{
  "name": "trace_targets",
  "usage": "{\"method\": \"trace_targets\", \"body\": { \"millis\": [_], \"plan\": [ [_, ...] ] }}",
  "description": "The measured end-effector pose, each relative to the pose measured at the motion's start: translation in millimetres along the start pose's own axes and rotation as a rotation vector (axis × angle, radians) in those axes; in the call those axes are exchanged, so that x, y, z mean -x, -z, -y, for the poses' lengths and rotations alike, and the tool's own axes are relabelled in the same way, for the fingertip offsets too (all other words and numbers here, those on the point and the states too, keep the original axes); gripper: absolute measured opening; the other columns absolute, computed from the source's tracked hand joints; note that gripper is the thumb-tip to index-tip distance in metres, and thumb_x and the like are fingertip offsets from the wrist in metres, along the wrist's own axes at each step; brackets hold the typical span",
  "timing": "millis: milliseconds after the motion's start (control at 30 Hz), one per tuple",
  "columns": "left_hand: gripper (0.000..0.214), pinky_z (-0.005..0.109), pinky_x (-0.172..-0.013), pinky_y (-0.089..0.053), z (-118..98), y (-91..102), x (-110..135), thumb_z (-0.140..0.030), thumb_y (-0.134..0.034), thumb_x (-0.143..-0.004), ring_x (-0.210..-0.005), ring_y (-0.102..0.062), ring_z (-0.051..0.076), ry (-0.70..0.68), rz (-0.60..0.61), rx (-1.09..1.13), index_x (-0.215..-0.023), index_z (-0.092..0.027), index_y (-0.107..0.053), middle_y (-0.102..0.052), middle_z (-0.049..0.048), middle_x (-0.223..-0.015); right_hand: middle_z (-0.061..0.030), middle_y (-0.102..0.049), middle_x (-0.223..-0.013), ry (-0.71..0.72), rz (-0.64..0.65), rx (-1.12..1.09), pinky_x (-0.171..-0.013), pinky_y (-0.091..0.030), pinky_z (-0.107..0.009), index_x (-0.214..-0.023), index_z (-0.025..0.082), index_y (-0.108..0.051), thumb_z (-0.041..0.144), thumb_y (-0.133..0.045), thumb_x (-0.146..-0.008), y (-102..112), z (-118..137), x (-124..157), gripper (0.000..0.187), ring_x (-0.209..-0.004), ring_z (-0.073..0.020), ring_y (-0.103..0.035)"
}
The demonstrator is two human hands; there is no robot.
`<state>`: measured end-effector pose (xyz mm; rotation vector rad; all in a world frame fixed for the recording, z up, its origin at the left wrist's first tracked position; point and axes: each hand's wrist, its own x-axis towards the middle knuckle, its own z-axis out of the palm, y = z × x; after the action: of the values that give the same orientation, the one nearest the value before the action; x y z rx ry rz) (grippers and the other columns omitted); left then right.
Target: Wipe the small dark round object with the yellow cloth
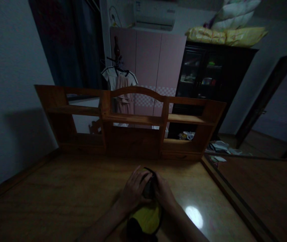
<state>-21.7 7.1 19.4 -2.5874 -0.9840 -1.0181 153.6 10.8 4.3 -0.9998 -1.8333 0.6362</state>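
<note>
A yellow-and-black item [147, 217] lies on the wooden tabletop [83, 188] close to me. It is rounded at the near end and has a dark, slightly shiny part [148, 190] at the far end; the dim light hides its exact kind. My left hand [133, 188] curls over the left side of the dark part, thumb on the near side and fingers across the top. From the right, my right hand [163, 191] grips the same part, its fingertips mostly hidden behind it.
Along the table's far edge stands a wooden shelf unit [133, 118]. A wall [12, 101] borders the left side, and a raised wooden rim [226, 191] runs along the right. Behind are a pink wardrobe [147, 60], hanging clothes [123, 84] and a dark cabinet [226, 74].
</note>
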Motion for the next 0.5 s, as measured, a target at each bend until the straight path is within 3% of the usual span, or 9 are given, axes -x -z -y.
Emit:
{"method": "trace_targets", "body": {
  "millis": [233,500],
  "plan": [
    [0.083,0.057,-0.112,-0.022,-1.8,2.8,-0.8,-0.057,-0.067,-0.069,-0.115,-0.050,0.028,0.019,-0.012,0.036,-0.134,-0.014,-0.038,-0.055,0.0128,-0.122,-0.0085,-0.064,-0.110,-0.081,-0.004,0.108,-0.083,-0.049,-0.036,-0.127,0.023,-0.043,0.021,-0.043,-0.090,4.1,0.5,2.3,0.038,-0.095,-0.0224,-0.063],
    [0.075,0.057,-0.110,-0.024,-0.3,1.1,-1.7,-0.052,-0.065,-0.070,-0.110,-0.054,0.029,0.059,-0.056,0.059,-0.129,-0.012,-0.042,-0.058,0.0133,-0.118,-0.0032,-0.065,-0.104,-0.054,-0.012,0.010,-0.082,-0.048,-0.030,-0.123,0.025,-0.045,0.023,-0.041,-0.092,10.3,19.5,-1.2,0.032,-0.091,-0.0178,-0.063]
  ]
}}
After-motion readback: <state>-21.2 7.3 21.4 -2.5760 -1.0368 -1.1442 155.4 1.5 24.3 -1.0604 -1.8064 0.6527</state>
